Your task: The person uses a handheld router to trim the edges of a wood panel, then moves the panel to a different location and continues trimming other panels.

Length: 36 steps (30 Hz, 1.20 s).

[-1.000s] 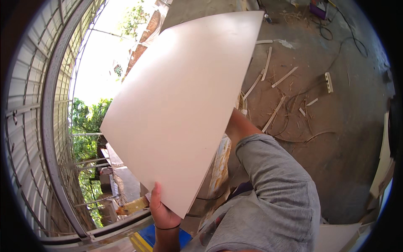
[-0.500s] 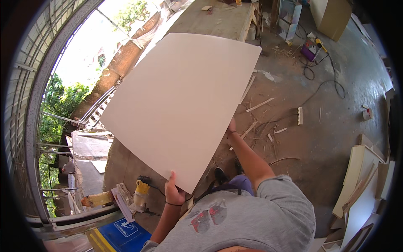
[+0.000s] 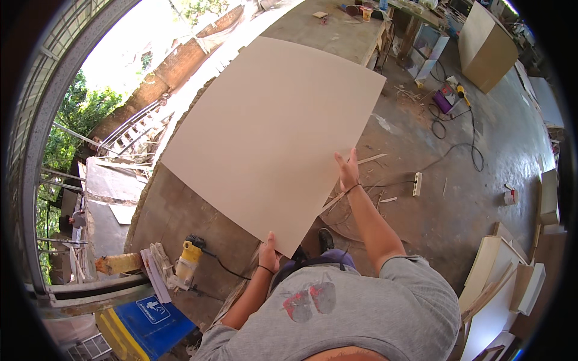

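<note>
A large white flat board (image 3: 271, 138) lies tilted in front of me, over the brown worktop (image 3: 174, 222). My left hand (image 3: 269, 255) is closed on its near edge, with the thumb on top and the fingers hidden underneath. On the board's right edge, my right hand (image 3: 347, 170) grips with the thumb over the top face; part of its fingers is out of sight. To the left of my left hand, a yellow power tool (image 3: 189, 259) with a black cord stands on the worktop.
A blue and yellow box (image 3: 153, 322) is at the lower left. On the floor to the right lie wood offcuts, a white power strip (image 3: 417, 184) and a purple box (image 3: 445, 101) beside a corded yellow tool (image 3: 461, 91). Panels (image 3: 494, 277) lean at the right.
My right hand has moved from partly beneath the board's right edge to gripping it with the thumb on top. The view has shifted, and the board sits slightly farther right.
</note>
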### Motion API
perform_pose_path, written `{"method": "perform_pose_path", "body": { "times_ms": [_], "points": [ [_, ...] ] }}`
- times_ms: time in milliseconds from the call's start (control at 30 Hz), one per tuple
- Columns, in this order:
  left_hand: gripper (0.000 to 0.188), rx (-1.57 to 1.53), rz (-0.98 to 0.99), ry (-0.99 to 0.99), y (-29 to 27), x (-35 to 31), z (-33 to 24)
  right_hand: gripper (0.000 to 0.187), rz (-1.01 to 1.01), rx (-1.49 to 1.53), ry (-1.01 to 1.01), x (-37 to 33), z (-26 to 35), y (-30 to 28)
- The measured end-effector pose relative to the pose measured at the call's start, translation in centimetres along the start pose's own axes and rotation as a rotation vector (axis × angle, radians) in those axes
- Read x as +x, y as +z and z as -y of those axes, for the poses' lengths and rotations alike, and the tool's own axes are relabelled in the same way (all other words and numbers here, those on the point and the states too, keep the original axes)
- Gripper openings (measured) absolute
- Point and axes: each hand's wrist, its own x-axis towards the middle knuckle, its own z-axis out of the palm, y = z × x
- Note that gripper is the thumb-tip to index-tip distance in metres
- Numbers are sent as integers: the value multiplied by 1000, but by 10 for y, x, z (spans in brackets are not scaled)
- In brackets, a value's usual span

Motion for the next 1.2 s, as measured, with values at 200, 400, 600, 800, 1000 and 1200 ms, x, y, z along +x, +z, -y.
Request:
{"method": "perform_pose_path", "body": {
  "times_ms": [200,400,600,800,1000,1200],
  "points": [
    [44,7,26,-26,26,9,-11,94,-49,-349,-55,40,-3,-5],
    [49,59,-80,-37,15,11,-10,54,111,-72,89,34,-26,-13],
    [66,1079,393,-158,50,-36,-48,32,266,130,344,0,-12,-45],
    [55,2092,1043,415,216,-133,-122,35,270,-36,346,-35,-20,-18],
    [49,2178,1276,930,382,-187,-113,34,231,-75,359,-49,-10,-58],
    [43,2286,1406,1105,420,-196,-70,34,161,-131,435,-116,-21,-84]
  ]
}}
